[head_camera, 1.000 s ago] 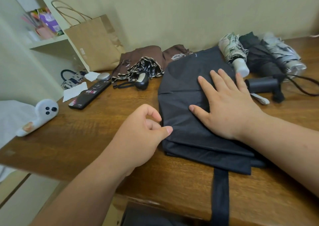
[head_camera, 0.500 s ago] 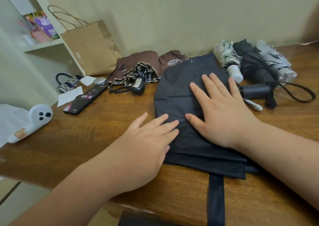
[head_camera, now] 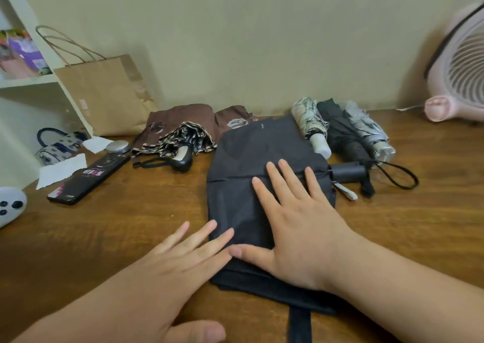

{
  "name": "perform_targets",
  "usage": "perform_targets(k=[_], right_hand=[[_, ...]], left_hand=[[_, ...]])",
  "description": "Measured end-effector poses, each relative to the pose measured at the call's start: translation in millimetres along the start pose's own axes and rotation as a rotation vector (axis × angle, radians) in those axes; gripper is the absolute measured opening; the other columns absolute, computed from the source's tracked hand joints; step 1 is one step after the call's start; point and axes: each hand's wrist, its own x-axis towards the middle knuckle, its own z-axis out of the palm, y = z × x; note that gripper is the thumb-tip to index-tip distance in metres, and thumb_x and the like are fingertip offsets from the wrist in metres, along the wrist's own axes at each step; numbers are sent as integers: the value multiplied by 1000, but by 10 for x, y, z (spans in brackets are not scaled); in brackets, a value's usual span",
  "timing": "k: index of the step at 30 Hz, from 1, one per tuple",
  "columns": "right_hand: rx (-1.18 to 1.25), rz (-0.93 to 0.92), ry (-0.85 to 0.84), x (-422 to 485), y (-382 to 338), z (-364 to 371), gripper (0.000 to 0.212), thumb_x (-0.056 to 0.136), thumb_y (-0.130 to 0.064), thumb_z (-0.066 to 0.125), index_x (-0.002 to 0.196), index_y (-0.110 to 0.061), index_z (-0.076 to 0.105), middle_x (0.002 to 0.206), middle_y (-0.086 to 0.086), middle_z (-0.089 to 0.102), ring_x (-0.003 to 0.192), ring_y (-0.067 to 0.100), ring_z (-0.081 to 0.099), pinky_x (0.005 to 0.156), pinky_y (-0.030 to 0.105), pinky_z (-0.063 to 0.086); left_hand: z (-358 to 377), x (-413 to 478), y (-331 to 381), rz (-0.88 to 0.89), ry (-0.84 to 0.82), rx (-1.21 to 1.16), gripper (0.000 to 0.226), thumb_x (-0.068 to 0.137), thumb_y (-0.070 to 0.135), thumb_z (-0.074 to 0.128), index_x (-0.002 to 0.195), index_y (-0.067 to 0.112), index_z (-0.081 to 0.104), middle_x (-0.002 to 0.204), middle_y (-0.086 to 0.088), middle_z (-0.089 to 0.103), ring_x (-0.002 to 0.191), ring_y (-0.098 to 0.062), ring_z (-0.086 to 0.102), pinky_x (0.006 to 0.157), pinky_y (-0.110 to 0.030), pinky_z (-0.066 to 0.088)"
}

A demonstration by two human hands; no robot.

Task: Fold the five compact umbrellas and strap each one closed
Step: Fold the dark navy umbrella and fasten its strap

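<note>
Wooden worktop (head_camera: 131, 232) runs along a beige wall. At centre frame the right hand (head_camera: 298, 227) lies flat, fingers spread and straight, pressing down on the black umbrella (head_camera: 251, 159), whose canopy lies in flat pleats under it. The left hand (head_camera: 170, 269), lower left of centre, is flat too, fingers straight, their tips touching the cloth's left edge beside the right thumb. Neither hand grips anything.

The handle (head_camera: 348, 172) sticks out to the right of the cloth. A dark band (head_camera: 300, 324), likely the strap, hangs over the worktop's near edge at the bottom. By this I judge the black one mid-fold: flattened, not yet rolled or strapped.

Upper right, the white umbrella (head_camera: 309, 120), dark umbrella (head_camera: 340, 130) and silver umbrella (head_camera: 366, 130) lie side by side, rolled up. Whether their straps are fastened I cannot tell. Upper centre, the brown umbrella (head_camera: 180, 122) lies loose with its canopy ruffled, so it appears yet to be done.
</note>
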Motion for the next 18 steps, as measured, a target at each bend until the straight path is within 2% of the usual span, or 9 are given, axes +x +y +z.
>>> perform_targets(k=[2,4,6,7,9,10,12,14,18], right_hand=[[23,0,-27,11,-14,-3,119,74,-100,9,161,-22,-15,166,8,-29,149,25,-37,124,57,-11],[30,-2,-48,32,-10,3,120,73,-101,11,160,-23,-16,165,6,-30,149,24,-37,124,56,-10],[27,-3,-64,34,1,-4,121,72,-102,13,161,-24,-16,165,6,-30,148,24,-37,124,56,-11],[28,-3,-67,28,7,-7,122,72,-102,14,161,-24,-16,165,6,-30,148,24,-37,124,56,-11],[38,-2,-65,22,7,-11,122,72,-101,16,161,-24,-16,165,6,-31,148,23,-38,124,55,-12],[48,0,-62,20,2,-18,122,72,-101,17,161,-24,-16,165,6,-31,148,23,-38,124,55,-12],[74,3,-49,14,-3,-15,122,73,-101,19,161,-23,-15,165,4,-32,147,20,-40,124,54,-13],[82,7,-52,-11,-1,-5,123,74,-100,21,160,-21,-18,164,0,-35,145,17,-42,124,52,-15],[40,57,-107,-101,113,-79,123,75,-99,17,158,-17,-22,161,-1,-40,143,13,-44,125,45,-14]], left_hand=[[11,-20,-74,12,5,146,87,95,82,8,163,29,21,170,7,19,155,-19,19,116,-42,17],[-88,-74,-180,27,100,221,71,98,79,17,151,42,45,168,8,27,154,-20,22,114,-42,20],[-313,-82,-307,-41,281,199,55,99,76,24,128,51,64,165,11,31,156,-15,16,119,-40,14],[-483,-23,-330,-109,346,138,56,99,76,23,125,50,65,165,13,31,156,-10,11,123,-34,5],[-743,234,-270,-225,459,-8,69,96,78,15,143,44,52,165,17,25,155,-1,0,123,-21,-9],[-787,410,-207,-247,488,-78,77,93,79,10,152,40,40,166,17,19,155,1,-4,121,-18,-11],[-685,757,-52,-254,443,-180,91,86,83,3,161,35,18,170,16,5,154,-1,-11,123,-24,-9],[-452,982,49,-240,350,-187,96,84,85,-4,164,32,1,171,13,-9,153,-3,-21,127,-33,-9],[-252,1072,-19,-226,262,-122,96,80,88,-11,160,36,-18,166,12,-28,149,-8,-34,126,-43,-13]])
